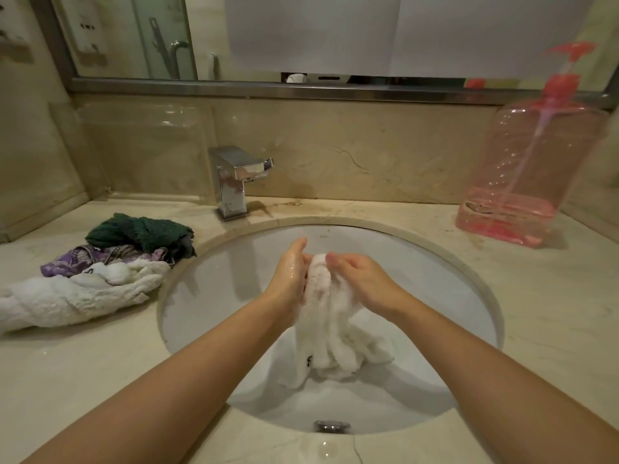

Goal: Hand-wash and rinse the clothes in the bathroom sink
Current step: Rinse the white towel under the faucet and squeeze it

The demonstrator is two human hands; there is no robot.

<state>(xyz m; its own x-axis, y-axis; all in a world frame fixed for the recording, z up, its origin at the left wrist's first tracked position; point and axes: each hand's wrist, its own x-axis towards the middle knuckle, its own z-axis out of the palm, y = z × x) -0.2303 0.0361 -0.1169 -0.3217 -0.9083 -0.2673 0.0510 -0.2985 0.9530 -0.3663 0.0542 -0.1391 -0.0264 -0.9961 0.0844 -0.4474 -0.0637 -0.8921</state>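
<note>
A wet white cloth (330,329) hangs over the white oval sink (207,289), its lower end bunched in the basin. My left hand (289,274) presses against the cloth's left side with fingers nearly straight and wet. My right hand (360,279) grips the top of the cloth from the right, fingers curled over it. A pile of clothes lies on the counter to the left of the sink: a white towel (67,303), a purple patterned garment (87,261) and a dark green cloth (140,232).
A chrome faucet (234,182) stands behind the sink at the left; no water runs from it. A large pink pump bottle (526,172), nearly empty, stands at the back right. The beige marble counter (542,329) surrounds the sink. A mirror hangs above.
</note>
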